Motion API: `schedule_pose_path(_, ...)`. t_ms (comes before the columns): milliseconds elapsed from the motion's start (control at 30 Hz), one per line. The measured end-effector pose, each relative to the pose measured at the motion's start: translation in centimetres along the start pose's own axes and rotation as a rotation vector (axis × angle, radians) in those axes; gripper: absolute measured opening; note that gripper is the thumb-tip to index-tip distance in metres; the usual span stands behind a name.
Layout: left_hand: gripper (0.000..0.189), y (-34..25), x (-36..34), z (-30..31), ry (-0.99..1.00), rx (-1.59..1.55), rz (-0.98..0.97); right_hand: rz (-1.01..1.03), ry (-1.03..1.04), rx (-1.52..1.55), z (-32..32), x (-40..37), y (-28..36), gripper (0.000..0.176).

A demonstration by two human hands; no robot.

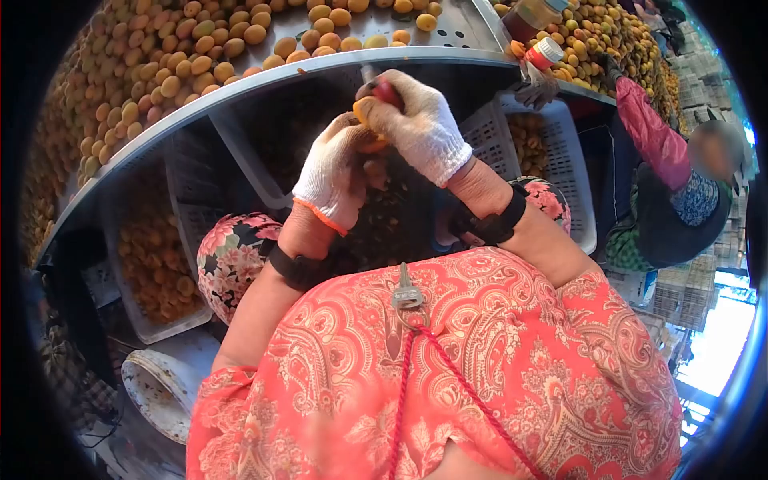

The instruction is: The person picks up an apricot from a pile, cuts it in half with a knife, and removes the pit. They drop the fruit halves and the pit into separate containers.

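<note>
My left hand [336,164], in a white glove with an orange cuff and bare fingertips, is closed on a yellow-orange fruit [368,112] just below the metal table's edge. My right hand [420,124], also gloved in white, meets it from the right, its thumb against the same fruit. Its fingers are wrapped round a small tool with a red handle [387,92]; the tool's tip is blurred. Beneath the hands lies a dark heap [388,228], partly hidden by them.
Many orange fruits [192,48] cover the metal table [320,62]. Crates with fruit stand at left [136,316] and right [580,192]. A white bucket [172,388] is at lower left, a red-and-white jar [544,53] on the table, and a person in pink sleeves [652,120] at right.
</note>
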State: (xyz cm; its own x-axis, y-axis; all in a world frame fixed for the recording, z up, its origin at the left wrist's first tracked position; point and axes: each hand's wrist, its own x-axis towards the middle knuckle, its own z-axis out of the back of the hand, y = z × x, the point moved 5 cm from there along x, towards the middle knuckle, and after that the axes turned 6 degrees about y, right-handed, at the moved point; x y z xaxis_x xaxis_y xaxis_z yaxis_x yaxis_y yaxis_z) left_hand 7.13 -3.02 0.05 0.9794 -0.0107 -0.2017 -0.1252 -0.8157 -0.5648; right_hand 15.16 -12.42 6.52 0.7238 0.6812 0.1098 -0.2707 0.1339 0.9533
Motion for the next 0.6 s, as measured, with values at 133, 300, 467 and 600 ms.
schedule_pose_path(133,0.027,-0.2,0.4,0.1,0.073,-0.056,-0.068,-0.278,-0.226,0.438,1.6,0.1,-1.8,0.017)
schedule_pose_path(300,0.027,0.2,1.4,2.1,-0.042,-0.263,-0.163,-0.128,-0.130,0.358,-0.2,-0.3,0.0,0.017)
schedule_pose_path(467,0.041,0.0,1.1,0.6,-0.028,-0.398,-0.040,-0.006,0.025,0.056,-1.5,-0.5,0.0,0.013)
schedule_pose_path(600,0.035,0.0,0.7,1.2,0.084,-0.321,-0.030,-0.013,-0.088,0.101,1.2,-0.6,2.5,0.018)
